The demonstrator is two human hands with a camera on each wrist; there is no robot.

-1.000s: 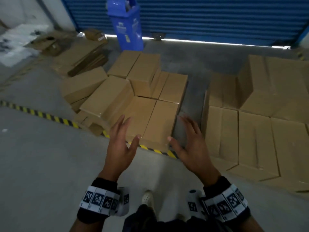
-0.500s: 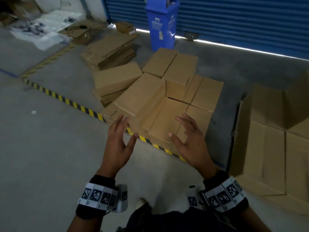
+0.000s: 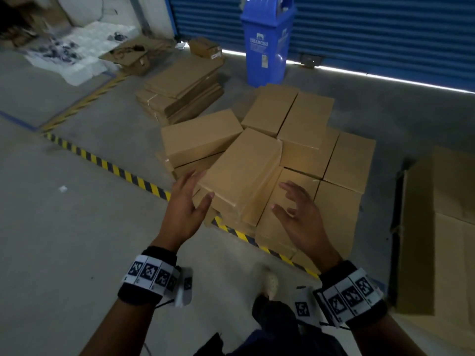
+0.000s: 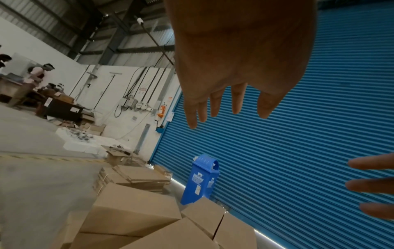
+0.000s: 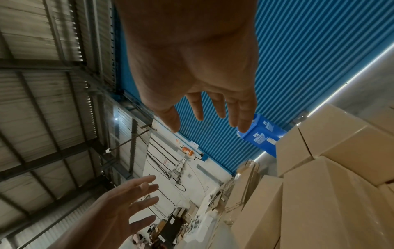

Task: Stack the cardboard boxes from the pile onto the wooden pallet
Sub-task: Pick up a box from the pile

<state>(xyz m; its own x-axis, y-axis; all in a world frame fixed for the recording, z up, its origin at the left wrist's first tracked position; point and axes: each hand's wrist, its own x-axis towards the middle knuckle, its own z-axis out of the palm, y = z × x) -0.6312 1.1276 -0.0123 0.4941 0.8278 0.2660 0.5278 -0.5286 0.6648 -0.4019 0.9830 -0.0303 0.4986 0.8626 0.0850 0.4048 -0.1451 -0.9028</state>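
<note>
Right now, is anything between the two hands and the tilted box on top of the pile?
Nothing visible. The left hand and right hand are open on either side of the tilted box, with only air between.

Blue bin (image 3: 267,42) beside blue shutter (image 3: 385,29)

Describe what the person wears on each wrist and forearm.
Both forearms are bare, no sleeves or gloves. Each wrist carries a black wristband wrapped by a white strip of black square fiducial markers. A small white marker-tagged camera block hangs on each wrist's inner side, with a thin black cable.
</note>
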